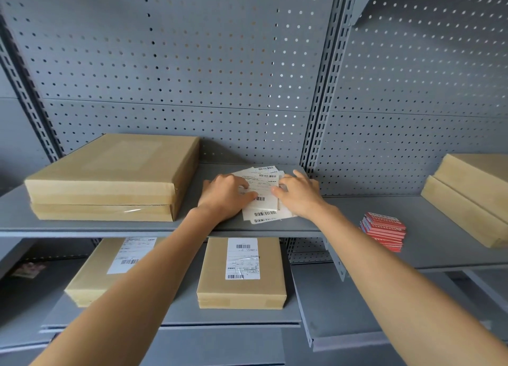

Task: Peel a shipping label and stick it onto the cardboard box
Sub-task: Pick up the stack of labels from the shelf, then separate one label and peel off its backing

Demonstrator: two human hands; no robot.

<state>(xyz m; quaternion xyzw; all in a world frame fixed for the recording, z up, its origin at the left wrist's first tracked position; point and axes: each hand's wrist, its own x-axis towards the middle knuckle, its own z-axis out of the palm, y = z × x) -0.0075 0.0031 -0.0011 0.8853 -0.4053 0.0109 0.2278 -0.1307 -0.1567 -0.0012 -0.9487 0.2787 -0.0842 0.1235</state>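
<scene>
Both our hands, left (224,197) and right (298,196), rest open on the labels (265,200); loose pile, so we could easily lift two.

boxes (110,173): 6 | label pile (265,214): 1 | red card stack (383,230): 1

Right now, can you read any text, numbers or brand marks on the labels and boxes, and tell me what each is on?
No text is legible.
Shipping label pile under both hands: barcodes and print, too small.
Label on the lower-shelf box: barcodes, blurred print.
Label on the box left of it: blurred.
Red card stack: white print, unreadable.
</scene>
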